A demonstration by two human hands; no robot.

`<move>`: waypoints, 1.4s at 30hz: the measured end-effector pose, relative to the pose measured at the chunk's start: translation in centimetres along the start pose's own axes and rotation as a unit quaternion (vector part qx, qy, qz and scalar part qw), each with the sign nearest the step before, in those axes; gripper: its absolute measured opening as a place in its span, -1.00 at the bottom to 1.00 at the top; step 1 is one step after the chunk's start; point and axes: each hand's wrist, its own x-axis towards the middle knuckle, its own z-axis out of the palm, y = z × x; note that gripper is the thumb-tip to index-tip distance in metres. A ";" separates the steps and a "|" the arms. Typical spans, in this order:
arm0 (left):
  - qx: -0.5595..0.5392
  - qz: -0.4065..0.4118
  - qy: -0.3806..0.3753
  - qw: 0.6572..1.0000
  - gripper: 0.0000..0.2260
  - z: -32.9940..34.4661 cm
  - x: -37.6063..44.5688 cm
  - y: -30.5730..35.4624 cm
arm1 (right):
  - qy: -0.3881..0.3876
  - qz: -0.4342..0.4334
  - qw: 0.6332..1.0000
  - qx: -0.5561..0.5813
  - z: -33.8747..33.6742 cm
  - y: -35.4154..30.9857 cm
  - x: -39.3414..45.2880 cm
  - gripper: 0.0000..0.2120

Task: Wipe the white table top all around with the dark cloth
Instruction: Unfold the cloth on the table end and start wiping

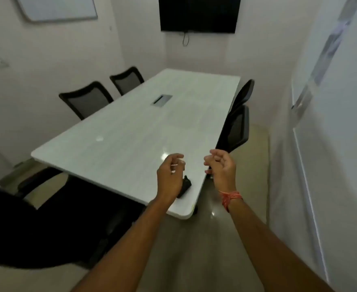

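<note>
The long white table top (131, 131) stretches away from me toward the far wall. A small dark cloth (185, 187) lies bunched near the table's near right corner, partly hidden behind my left wrist. My left hand (170, 172) hovers just above the cloth with its fingers loosely curled and nothing in them. My right hand (221, 167) is raised beside the table's right edge, fingers curled and apart, holding nothing. A red thread band circles my right wrist.
Black mesh chairs stand along the left side (87, 100) and the right side (236, 127); another dark chair (26, 224) is at the near left. A grey cable box (161, 100) sits in the table. A black screen (198, 13) hangs on the far wall. A white wall runs close on the right.
</note>
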 end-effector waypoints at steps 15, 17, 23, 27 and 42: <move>0.287 -0.347 -0.125 0.884 -0.71 1.1 9.7 -19.8 | -0.148 0.299 0.881 -0.335 5.8 20.9 9.3 -0.58; 0.301 -0.354 -0.126 0.877 -0.74 1.7 10.3 -20.7 | -0.146 0.308 0.875 -0.343 6.5 22.0 9.9 -0.58; 0.307 -0.377 -0.067 0.871 -0.80 2.8 11.8 -21.4 | -0.091 0.328 0.869 -0.360 6.8 23.6 11.6 -0.63; 0.273 -0.386 -0.066 0.879 -0.84 3.5 13.0 -21.1 | -0.120 0.366 0.854 -0.349 6.2 23.6 13.1 -0.53; -0.275 -0.469 -0.077 0.836 -0.78 7.9 22.1 -14.0 | 0.031 0.014 0.984 -0.174 5.1 21.7 16.2 -0.49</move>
